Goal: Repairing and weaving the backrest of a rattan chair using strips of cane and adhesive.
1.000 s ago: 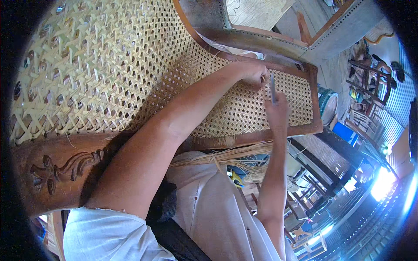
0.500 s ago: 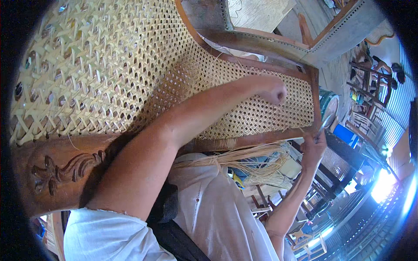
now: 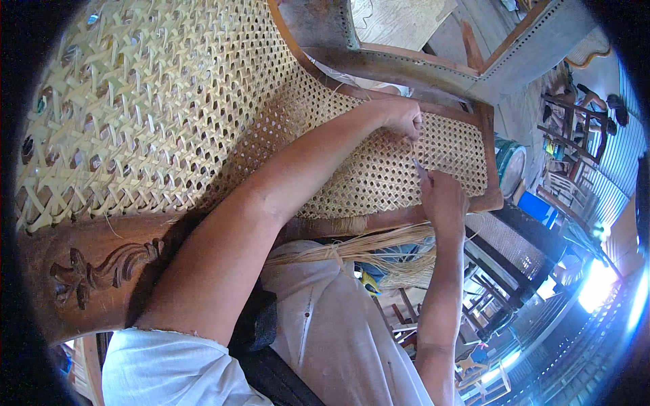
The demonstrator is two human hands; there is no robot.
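Woven cane panel in a brown wooden frame, spread below both hands; bundle of pale cane strips across the lap at its near edge. Left hand, fingers curled together above the panel, contents hidden; right hand, nearer the body, clamped on a small metal tool, tip toward the left.

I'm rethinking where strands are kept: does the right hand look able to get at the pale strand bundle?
Probably yes: the strand bundle lies nearer the body than the right hand, and its middle looks uncovered, though that hand holds a slim tool.
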